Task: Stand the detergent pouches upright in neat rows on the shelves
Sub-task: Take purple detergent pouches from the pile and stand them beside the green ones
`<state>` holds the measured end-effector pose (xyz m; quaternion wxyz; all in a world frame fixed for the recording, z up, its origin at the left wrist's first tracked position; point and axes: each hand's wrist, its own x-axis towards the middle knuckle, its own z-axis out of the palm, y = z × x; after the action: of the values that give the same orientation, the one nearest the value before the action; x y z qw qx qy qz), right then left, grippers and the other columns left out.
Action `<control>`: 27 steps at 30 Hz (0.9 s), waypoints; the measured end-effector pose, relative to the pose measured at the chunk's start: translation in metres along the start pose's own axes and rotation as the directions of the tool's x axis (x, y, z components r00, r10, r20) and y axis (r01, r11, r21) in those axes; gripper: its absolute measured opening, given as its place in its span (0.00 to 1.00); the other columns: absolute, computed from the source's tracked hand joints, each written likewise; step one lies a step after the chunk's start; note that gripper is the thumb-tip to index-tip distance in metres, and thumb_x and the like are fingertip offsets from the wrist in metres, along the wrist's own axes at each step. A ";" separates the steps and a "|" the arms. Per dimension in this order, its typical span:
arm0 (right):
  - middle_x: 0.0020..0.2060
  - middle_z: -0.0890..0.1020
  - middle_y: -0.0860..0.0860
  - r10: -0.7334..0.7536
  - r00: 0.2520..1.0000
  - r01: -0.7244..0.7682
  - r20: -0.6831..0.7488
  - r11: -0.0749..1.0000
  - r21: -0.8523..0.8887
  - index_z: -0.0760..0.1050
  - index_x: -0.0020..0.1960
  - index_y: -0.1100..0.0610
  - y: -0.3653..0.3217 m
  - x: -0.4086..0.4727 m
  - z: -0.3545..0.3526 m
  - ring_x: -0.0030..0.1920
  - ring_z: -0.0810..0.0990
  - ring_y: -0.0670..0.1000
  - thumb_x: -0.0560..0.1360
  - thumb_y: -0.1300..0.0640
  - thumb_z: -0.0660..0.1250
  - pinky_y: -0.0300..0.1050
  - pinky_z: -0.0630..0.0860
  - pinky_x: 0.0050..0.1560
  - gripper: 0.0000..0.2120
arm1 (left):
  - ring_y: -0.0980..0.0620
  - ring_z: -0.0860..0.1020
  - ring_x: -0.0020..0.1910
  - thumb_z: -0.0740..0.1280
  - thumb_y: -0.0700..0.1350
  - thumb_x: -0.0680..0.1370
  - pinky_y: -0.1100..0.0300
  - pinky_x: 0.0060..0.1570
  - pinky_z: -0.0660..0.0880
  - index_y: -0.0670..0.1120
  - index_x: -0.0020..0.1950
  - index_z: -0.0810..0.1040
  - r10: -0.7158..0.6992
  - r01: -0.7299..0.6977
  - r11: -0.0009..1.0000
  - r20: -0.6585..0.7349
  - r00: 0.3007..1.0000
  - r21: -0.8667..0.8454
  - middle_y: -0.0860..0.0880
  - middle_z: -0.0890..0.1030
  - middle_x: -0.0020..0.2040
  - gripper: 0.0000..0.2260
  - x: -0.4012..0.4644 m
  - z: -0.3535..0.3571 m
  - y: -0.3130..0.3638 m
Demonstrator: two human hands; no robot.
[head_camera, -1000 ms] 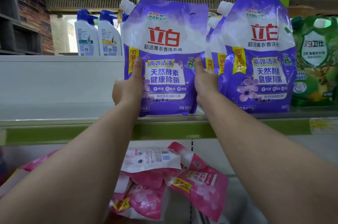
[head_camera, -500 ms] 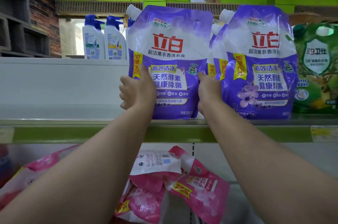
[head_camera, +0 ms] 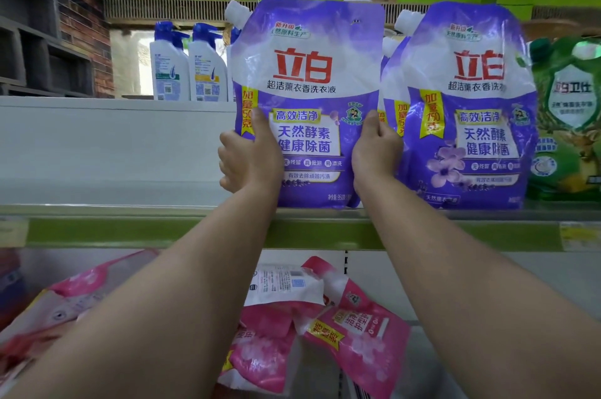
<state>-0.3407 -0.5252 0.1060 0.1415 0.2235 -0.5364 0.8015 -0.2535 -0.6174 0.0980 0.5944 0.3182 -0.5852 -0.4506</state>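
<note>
A purple detergent pouch (head_camera: 309, 79) stands upright on the upper shelf (head_camera: 130, 203). My left hand (head_camera: 250, 161) grips its left edge, thumb on the front. My right hand (head_camera: 374, 154) grips its right edge, thumb likewise on the front. Immediately to its right stands a second purple pouch (head_camera: 468, 105), with more purple pouches partly hidden behind and between the two. Pink pouches (head_camera: 351, 330) lie flat in a heap on the lower shelf, under my arms, and another pink pouch (head_camera: 65, 301) lies at the lower left.
A green pouch (head_camera: 566, 118) stands at the far right of the upper shelf. Two white bottles with blue caps (head_camera: 188, 70) stand behind the shelf's white back panel. The shelf's green front rail (head_camera: 130, 232) runs across. The shelf surface left of the held pouch is bare.
Both hands have slid the held pouch slightly right and back, closer to the second purple pouch; the view has shifted a little.
</note>
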 end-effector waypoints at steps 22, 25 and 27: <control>0.51 0.75 0.48 -0.044 0.993 0.080 0.110 0.933 -0.350 0.61 0.66 0.55 -0.015 -0.024 -0.004 0.46 0.76 0.48 0.72 0.33 0.60 0.40 0.71 0.38 0.33 | 0.46 0.77 0.54 0.51 0.73 0.73 0.45 0.61 0.71 0.51 0.53 0.65 0.036 -0.038 0.999 0.042 0.998 0.039 0.49 0.78 0.55 0.26 -0.005 -0.002 -0.001; 0.55 0.76 0.50 -0.056 0.987 0.115 0.148 0.896 -0.428 0.61 0.62 0.56 -0.016 -0.027 -0.004 0.47 0.76 0.50 0.72 0.33 0.61 0.40 0.65 0.38 0.31 | 0.46 0.78 0.55 0.51 0.74 0.72 0.44 0.60 0.72 0.51 0.53 0.65 0.035 -0.036 0.998 0.033 0.999 0.042 0.48 0.78 0.56 0.27 -0.004 -0.001 -0.002; 0.58 0.77 0.50 -0.039 0.987 0.103 0.158 0.901 -0.422 0.60 0.62 0.55 -0.014 -0.028 -0.004 0.45 0.75 0.49 0.72 0.33 0.60 0.38 0.63 0.33 0.31 | 0.46 0.78 0.54 0.51 0.74 0.72 0.44 0.60 0.71 0.51 0.53 0.65 0.035 -0.036 0.998 0.031 0.999 0.044 0.48 0.78 0.56 0.27 -0.004 -0.001 -0.002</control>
<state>-0.3105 -0.5160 0.1014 0.1766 0.2644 -0.6998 0.6396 -0.2520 -0.6150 0.0950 0.5863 0.3140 -0.6094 -0.4316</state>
